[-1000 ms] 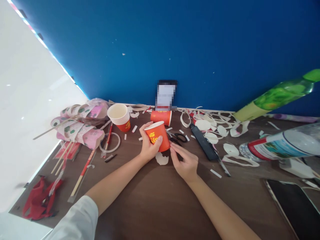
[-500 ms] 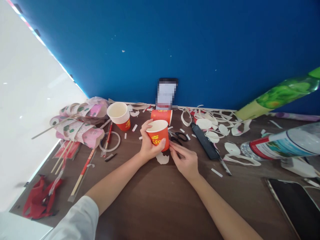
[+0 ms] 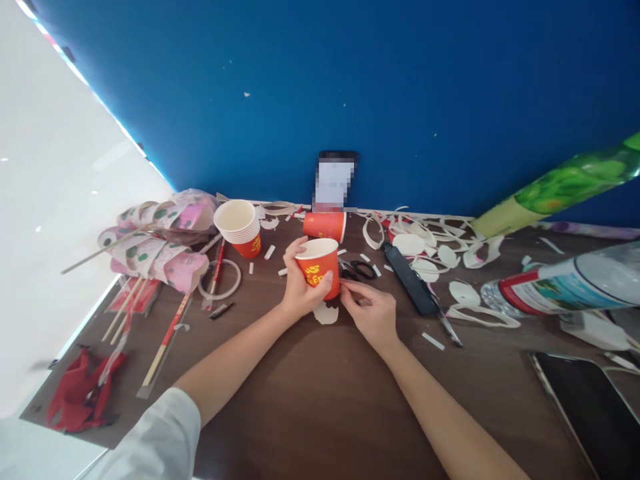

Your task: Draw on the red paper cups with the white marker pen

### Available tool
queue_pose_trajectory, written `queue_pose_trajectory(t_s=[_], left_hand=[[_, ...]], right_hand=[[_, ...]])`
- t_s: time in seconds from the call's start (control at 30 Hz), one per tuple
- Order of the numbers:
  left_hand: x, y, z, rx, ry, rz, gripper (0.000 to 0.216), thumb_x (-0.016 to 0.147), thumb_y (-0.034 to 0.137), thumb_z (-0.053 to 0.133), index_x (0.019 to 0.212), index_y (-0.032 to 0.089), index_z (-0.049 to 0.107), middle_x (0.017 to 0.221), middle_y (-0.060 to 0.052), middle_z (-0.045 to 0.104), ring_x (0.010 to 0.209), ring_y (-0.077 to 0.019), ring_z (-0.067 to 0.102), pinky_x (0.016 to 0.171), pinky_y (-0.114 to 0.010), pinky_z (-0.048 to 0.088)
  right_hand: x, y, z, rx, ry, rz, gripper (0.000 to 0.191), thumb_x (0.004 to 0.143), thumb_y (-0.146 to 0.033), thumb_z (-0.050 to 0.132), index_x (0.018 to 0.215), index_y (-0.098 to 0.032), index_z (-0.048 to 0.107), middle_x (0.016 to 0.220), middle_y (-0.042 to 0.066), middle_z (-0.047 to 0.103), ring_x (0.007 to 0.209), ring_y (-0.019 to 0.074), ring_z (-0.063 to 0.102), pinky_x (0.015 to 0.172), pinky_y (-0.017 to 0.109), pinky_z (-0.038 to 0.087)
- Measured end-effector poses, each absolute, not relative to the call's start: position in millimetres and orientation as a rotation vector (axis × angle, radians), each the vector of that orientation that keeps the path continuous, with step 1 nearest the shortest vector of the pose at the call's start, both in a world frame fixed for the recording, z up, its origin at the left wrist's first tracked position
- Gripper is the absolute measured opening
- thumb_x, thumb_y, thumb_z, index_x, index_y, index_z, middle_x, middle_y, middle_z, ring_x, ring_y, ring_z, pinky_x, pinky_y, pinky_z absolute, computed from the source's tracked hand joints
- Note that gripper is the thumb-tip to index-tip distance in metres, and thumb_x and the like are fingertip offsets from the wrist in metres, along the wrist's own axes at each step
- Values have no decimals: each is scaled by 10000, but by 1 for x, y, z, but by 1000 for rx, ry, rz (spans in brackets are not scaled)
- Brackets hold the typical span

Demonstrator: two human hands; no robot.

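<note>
Left hand [image 3: 299,290] is gripping red cup [image 3: 325,263]; right hand [image 3: 373,312] is pinching at its 4 o'clock, can't tell on what.

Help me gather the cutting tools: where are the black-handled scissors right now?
In the head view, the scissors lie on the table, just right of centre, between the red cup in the left hand and the long black object.

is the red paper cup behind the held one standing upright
No, the rear red paper cup lies on its side, behind the yellow-lettered red paper cup in the left hand.
</note>
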State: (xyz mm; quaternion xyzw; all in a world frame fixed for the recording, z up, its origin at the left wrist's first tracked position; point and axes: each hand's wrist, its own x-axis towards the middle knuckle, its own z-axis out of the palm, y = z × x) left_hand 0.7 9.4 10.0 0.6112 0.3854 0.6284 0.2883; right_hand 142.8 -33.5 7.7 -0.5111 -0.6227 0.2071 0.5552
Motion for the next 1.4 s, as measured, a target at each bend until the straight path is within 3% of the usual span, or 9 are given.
queue_pose_trajectory(t_s=[0.33, 0.8, 1.13, 1.27, 1.4], left_hand=[[0, 11, 15, 1626, 1036, 1752, 475, 792, 446, 632, 1091, 254, 317, 1323, -123, 395, 1236, -257, 448, 1038, -466, 349], [-1, 12, 8, 1704, 1036, 1723, 486, 783, 358, 646, 1117, 261, 307, 1343, -131, 379, 1234, -261, 447, 995, -465, 396], [-1, 15, 5, 1785, 1072, 1742, 474, 800, 372, 631, 1129, 250, 311, 1329, -136, 401, 1215, -245, 469, 994, -449, 409], [-3, 14, 4, 1814, 1030, 1712, 476, 806, 405, 617, 1132, 251, 306, 1333, -140, 403, 1216, -251, 471, 984, -454, 421], [-4, 14, 2, 1791, 1041, 1725, 485, 804, 401, 622, 1137, 252, 303, 1340, -143, 394, 1229, -255, 459, 996, -469, 411]], right_hand=[[140, -36, 6, -1064, -1398, 721, 73, 846, -249, 618, 867, -186, 648, 1041, 110, 743, 918, 208, 734, 786, 281, 625], [141, -34, 4, -1283, -1624, 517, 89, 902, -234, 471, 840, -218, 532, 1006, 93, 739, 816, 187, 727, 714, 293, 588], [137, -34, -2, -1355, -1399, 786, 164, 898, -382, 471, 840, -231, 497, 1033, 117, 715, 851, 233, 715, 774, 410, 591], [138, -30, -1, -1245, -1190, 895, 214, 898, -438, 481, 861, -228, 475, 957, 105, 712, 801, 212, 726, 748, 398, 613], [139, -34, 3, -1285, -1297, 787, 183, 893, -381, 508, 930, -208, 556, 921, 95, 732, 801, 211, 732, 731, 366, 615]])
